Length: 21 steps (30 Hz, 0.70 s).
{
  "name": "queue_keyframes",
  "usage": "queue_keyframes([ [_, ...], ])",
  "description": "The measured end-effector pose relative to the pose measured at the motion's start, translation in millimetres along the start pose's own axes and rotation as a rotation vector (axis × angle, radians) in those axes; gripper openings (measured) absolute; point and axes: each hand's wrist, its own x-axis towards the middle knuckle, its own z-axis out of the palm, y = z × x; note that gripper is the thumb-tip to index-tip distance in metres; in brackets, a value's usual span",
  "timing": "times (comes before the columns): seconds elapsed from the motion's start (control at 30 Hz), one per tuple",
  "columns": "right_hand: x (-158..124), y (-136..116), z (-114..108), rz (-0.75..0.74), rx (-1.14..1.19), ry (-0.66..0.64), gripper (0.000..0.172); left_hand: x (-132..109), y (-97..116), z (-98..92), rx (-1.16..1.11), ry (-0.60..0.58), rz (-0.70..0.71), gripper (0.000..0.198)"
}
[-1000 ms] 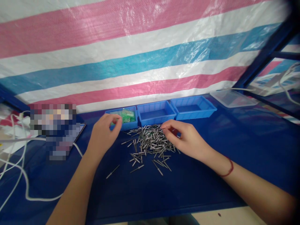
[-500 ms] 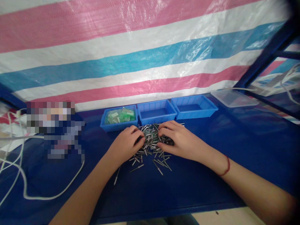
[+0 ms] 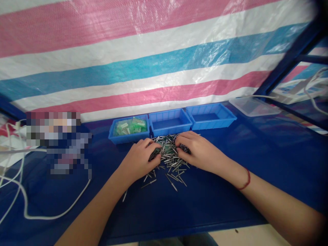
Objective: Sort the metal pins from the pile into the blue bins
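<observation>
A loose pile of metal blind rivets lies on the blue table in front of me, with something greenish showing among them. My left hand cups the pile's left side, thumb and fingers apart and curved, rivets lying in the gap. Opposite it, my right hand rests at the right side, likewise curled with a space between thumb and fingertips, and rivets show there too. Its fingertips touch the pile's edge. Whether either palm covers more rivets is hidden. A few strays lie nearer me, among them one rivet on the left.
Behind the pile stand three blue bins in a row: the left bin holds green-and-white packets, beside a middle bin and a right bin. A clear plastic lid lies farther right. White cables run along the left.
Both hands have shifted slightly on the pile, the left one a little to the right. Some rivets near the left thumb have moved toward the middle. The view has tilted slightly.
</observation>
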Motion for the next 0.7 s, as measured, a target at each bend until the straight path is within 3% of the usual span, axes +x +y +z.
queue_keyframes([
  [0.13,-0.1,-1.7,3.2,-0.066,-0.012,0.017,0.023,0.7,0.4,-1.6,0.026,-0.017,0.002,0.022],
  [0.3,0.1,-6.7,3.9,-0.048,-0.013,0.021,0.014,0.1,-2.1,-2.9,0.063,-0.046,0.005,0.015],
  [0.53,0.5,-5.9,4.5,-0.053,-0.019,0.02,0.012,1.0,-6.3,-0.8,0.139,-0.063,0.018,0.026],
  [0.7,0.2,-9.4,10.0,-0.1,-0.05,0.009,0.017,1.9,-8.2,-3.9,0.246,-0.083,0.002,0.023],
])
